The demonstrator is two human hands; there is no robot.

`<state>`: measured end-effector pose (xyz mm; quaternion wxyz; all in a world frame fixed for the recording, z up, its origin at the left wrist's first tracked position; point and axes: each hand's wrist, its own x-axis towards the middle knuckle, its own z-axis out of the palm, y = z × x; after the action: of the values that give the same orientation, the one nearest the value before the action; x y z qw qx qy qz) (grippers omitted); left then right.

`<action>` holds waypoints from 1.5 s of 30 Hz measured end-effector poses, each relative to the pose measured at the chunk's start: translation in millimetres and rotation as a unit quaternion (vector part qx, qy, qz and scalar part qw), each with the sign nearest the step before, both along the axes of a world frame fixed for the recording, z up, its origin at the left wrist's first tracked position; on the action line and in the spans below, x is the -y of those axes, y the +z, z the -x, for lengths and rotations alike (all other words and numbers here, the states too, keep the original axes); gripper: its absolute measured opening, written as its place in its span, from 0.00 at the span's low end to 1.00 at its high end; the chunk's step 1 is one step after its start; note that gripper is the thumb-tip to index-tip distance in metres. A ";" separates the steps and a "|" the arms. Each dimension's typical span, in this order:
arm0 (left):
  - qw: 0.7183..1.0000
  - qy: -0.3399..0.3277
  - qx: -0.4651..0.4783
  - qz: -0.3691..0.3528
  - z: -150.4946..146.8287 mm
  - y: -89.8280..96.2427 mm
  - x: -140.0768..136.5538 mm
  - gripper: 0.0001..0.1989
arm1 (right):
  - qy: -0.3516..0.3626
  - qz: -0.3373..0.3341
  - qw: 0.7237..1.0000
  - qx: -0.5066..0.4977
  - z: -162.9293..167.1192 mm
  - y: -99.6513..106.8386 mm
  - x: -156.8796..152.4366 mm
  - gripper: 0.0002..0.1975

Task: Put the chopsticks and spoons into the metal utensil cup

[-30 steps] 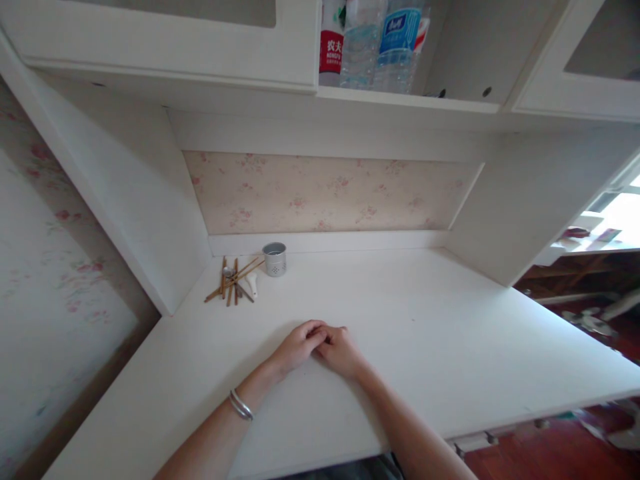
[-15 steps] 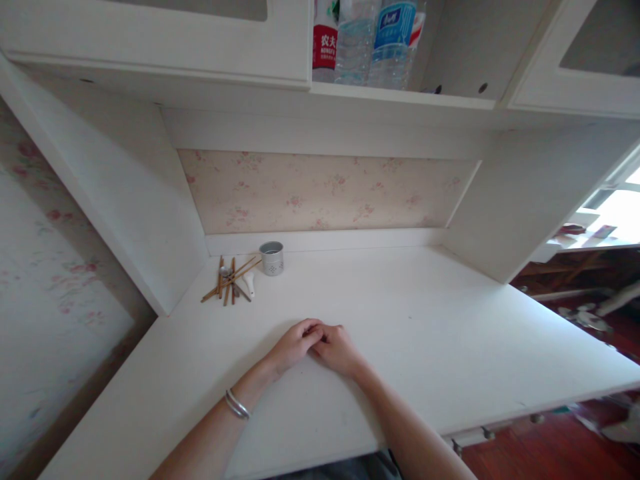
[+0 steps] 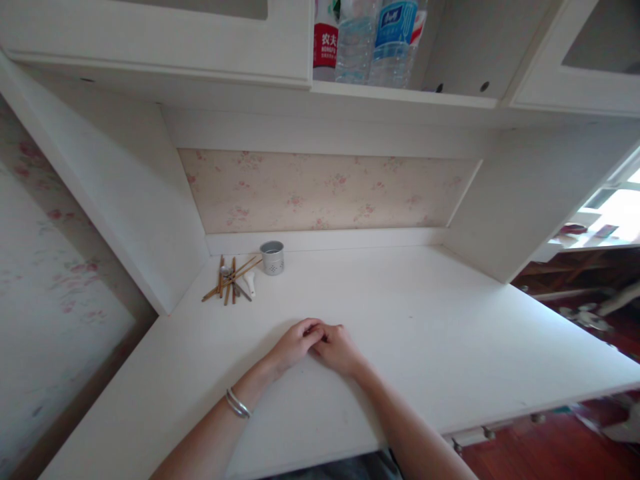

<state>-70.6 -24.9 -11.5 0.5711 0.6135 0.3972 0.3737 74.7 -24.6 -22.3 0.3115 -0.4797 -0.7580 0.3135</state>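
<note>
My left hand (image 3: 294, 343) and my right hand (image 3: 338, 349) rest together on the white desktop (image 3: 430, 347), near its front edge. Their fingers are closed and folded against each other, with no object showing between them. Beyond them to the left lies a loose, crossed pile of wooden chopsticks (image 3: 221, 280). A white spoon (image 3: 251, 285) sits at the right side of that pile, and a metal spoon (image 3: 227, 271) lies among the sticks. Right of the pile, a grey metal holder (image 3: 273, 263) with small holes stands upright by the back edge, apart from both hands.
Above the desk, an open shelf holds plastic bottles, one with a red label (image 3: 325, 45) and one with a blue label (image 3: 395, 30). White side panels (image 3: 115, 187) bound the desk's back part. A silver bangle (image 3: 237, 404) circles my left wrist. Drawer knobs (image 3: 489, 433) stick out below the front edge.
</note>
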 end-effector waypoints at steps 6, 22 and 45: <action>1.000 -0.002 -0.006 -0.007 0.6 -3.6 -1.3 0.14 | 0.001 0.001 1.000 0.004 -0.5 1.0 0.5 0.13; 1.000 -0.011 0.005 -0.015 -0.4 -6.2 -4.0 0.14 | 0.004 -0.005 0.999 0.048 -0.9 0.9 0.8 0.13; 1.000 -0.010 -0.002 -0.007 -0.8 -1.7 -2.2 0.13 | -0.002 -0.011 0.998 0.065 -0.5 0.9 0.9 0.14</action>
<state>-69.8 -22.7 -13.2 0.5701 0.6219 0.3893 0.3696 75.2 -25.6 -21.4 0.2670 -0.4969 -0.7795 0.2725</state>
